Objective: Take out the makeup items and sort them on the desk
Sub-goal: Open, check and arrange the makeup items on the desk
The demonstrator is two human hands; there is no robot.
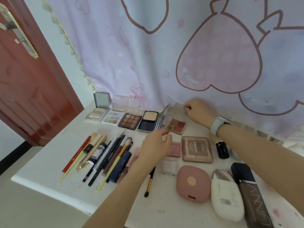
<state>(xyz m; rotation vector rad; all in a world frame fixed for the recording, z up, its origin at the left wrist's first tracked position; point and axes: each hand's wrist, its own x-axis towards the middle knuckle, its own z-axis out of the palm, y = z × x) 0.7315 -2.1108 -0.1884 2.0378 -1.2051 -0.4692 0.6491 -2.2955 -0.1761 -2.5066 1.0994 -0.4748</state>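
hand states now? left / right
Left hand: open, fingers relaxed, hovering over the desk, holding nothing.
Right hand: fingers curled, pinching the clear lid of the small four-colour palette.

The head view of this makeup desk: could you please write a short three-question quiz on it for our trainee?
1. True or false: the nine-pan brown palette lies open.
2. Which hand wears the wristband: A) left, B) right?
3. What lies directly left of the white pouch?

Key:
1. True.
2. B; the right hand reaches toward the curtain, while the left hand hovers over the desk.
3. The round pink compact.
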